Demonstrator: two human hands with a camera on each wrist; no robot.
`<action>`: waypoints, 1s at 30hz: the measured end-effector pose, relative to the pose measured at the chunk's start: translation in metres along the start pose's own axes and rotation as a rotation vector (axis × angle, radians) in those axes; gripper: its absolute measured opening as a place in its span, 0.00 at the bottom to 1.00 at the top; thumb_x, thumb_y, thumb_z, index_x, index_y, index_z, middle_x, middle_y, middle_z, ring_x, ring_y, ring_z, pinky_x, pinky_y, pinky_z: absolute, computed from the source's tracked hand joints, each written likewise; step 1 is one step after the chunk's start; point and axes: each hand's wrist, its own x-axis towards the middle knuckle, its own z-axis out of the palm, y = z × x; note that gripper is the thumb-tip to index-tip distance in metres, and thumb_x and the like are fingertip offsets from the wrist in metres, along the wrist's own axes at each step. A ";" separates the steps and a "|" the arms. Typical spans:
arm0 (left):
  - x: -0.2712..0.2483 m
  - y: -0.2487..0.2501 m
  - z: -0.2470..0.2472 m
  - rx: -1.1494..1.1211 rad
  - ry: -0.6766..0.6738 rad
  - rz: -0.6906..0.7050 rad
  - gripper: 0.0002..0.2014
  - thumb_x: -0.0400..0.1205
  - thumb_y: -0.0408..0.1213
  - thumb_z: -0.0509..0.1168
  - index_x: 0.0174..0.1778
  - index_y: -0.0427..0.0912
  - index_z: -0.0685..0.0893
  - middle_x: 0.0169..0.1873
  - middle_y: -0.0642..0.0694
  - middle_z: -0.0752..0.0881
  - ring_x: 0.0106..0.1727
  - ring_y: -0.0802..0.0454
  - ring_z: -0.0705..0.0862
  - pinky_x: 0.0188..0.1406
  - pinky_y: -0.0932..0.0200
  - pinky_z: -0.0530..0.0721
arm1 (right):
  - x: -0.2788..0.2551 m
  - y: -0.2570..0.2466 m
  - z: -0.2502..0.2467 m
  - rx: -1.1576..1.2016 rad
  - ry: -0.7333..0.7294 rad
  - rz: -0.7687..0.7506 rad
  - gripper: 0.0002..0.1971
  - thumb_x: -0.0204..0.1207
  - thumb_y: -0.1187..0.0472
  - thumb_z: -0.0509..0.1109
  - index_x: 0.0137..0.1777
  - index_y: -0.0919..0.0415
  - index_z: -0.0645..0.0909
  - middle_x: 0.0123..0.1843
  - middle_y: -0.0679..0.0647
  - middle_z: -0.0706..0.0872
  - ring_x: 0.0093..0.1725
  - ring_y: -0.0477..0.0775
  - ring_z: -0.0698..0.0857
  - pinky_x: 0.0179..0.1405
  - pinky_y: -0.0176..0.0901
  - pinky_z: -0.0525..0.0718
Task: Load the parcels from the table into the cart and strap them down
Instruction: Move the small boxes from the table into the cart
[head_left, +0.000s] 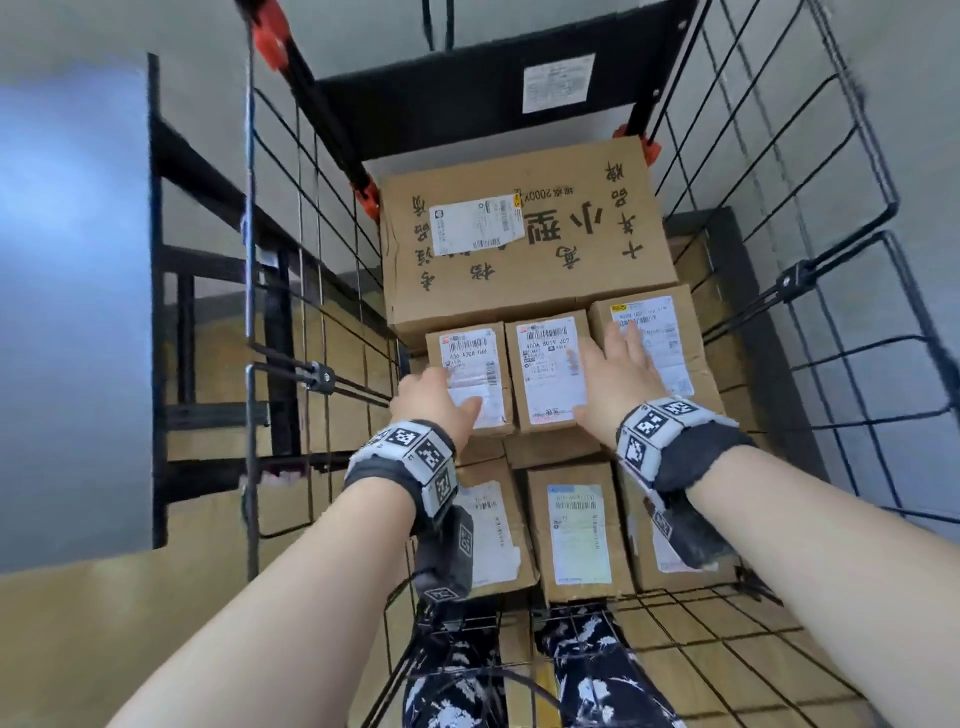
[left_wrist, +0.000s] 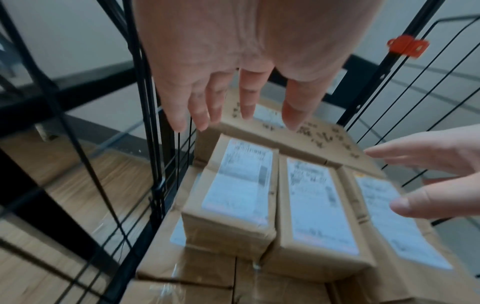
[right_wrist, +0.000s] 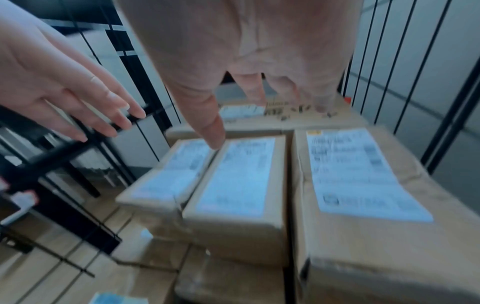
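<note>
Item: parcels, stacked in the wire cart (three labelled ones in the top row). I hold my left hand and right hand over them, fingers straight, gripping nothing. Step, as I judge: settling the load. Next: reaching for the straps.

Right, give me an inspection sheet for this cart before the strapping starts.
Surface: wire cart, black mesh walls, orange clips at the back corners.
Job's things: large box at the back; three labelled parcels side by side in front of it, stacked on a lower layer of parcels.
Clutter: nothing seen.
Grippers: left hand and right hand with fingers straight, over the top parcels, gripping nothing; contact unclear.
Cables: thin black wire by the left wrist unit.
Surroundings: black shelf frame to the left, pale walls; no strap visibly over the parcels.
</note>
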 end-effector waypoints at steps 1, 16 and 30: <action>-0.010 0.004 -0.013 -0.011 0.011 0.018 0.22 0.79 0.50 0.64 0.66 0.44 0.77 0.62 0.41 0.81 0.59 0.41 0.82 0.59 0.47 0.84 | -0.006 -0.004 -0.013 0.015 0.018 0.008 0.43 0.76 0.62 0.68 0.84 0.56 0.45 0.85 0.62 0.42 0.84 0.64 0.41 0.82 0.55 0.50; -0.163 0.005 -0.216 -0.081 0.348 0.243 0.21 0.82 0.46 0.60 0.71 0.43 0.75 0.65 0.43 0.81 0.64 0.44 0.81 0.63 0.53 0.79 | -0.151 -0.114 -0.209 -0.028 0.348 -0.211 0.28 0.75 0.51 0.69 0.71 0.63 0.69 0.69 0.61 0.76 0.70 0.61 0.73 0.69 0.51 0.74; -0.274 -0.243 -0.377 -0.010 0.586 0.175 0.22 0.82 0.47 0.61 0.71 0.42 0.75 0.68 0.42 0.79 0.67 0.45 0.79 0.68 0.52 0.76 | -0.312 -0.378 -0.216 -0.026 0.453 -0.371 0.23 0.74 0.50 0.68 0.64 0.62 0.72 0.64 0.61 0.78 0.64 0.64 0.79 0.62 0.52 0.77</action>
